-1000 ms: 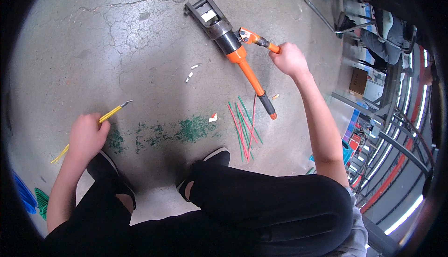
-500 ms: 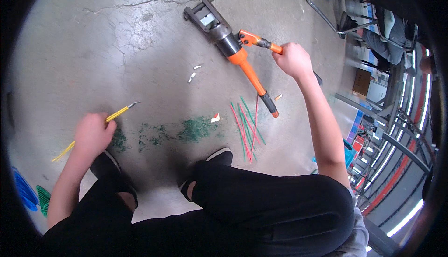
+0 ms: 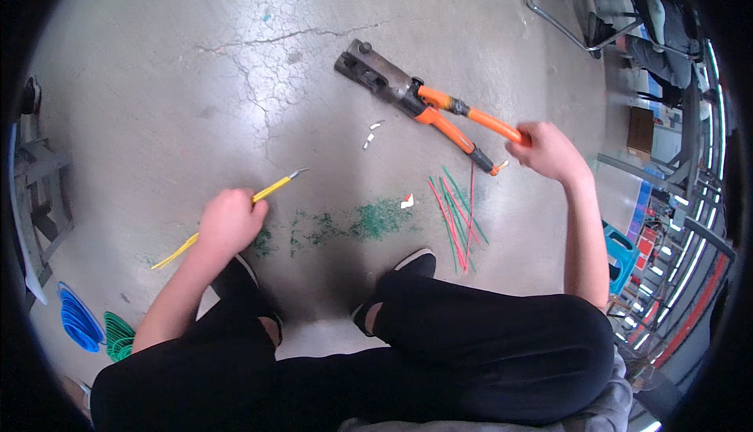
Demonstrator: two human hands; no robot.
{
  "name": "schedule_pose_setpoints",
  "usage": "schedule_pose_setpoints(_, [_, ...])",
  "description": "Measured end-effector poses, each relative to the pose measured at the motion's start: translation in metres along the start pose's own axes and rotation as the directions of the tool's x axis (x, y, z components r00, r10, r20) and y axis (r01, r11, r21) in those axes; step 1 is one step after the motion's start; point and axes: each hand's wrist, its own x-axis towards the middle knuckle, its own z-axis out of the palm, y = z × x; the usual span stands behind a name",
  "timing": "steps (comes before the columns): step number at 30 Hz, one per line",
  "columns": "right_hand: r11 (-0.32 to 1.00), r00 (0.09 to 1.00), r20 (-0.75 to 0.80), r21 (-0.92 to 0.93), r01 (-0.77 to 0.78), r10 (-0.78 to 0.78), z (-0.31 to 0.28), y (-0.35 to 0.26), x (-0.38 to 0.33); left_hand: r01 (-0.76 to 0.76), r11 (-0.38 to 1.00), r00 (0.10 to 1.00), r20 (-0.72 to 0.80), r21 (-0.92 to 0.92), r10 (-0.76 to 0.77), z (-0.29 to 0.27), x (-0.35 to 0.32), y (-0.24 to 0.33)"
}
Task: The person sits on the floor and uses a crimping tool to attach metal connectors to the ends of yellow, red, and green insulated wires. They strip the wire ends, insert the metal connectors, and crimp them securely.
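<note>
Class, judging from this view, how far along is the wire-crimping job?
Done: red and green wire pieces lie cut on the floor. In hand: the left hand grips a yellow wire, bare tip out; the right hand grips one handle of the crimper. Left: the wire is not yet in the crimper's head.

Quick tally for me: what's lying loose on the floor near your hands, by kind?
Yellow wire, in the left hand: 1
Orange-handled crimping tool, right hand on one handle: 1
Wire coils, blue and green: 2
Pile of red and green wire pieces: 1
Total: 5
</note>
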Motion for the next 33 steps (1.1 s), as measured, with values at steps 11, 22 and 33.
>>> schedule_pose_setpoints(11, [0.787,0.902,0.4,0.499,-0.363,0.162,0.02,-0.003,-0.064,-0.061,0.991,0.998,0.004,-0.12,0.062,-0.03,0.002,0.007])
schedule_pose_setpoints(22, [0.684,0.881,0.417,0.577,-0.446,0.222,-0.011,-0.084,-0.117,-0.112,0.993,0.94,-0.321,0.028,0.115,-0.023,0.016,0.001])
schedule_pose_setpoints(33, [0.436,0.827,0.542,0.715,-0.546,0.147,0.009,-0.09,-0.185,-0.136,0.991,0.963,-0.236,0.0,0.132,-0.023,0.048,0.012])
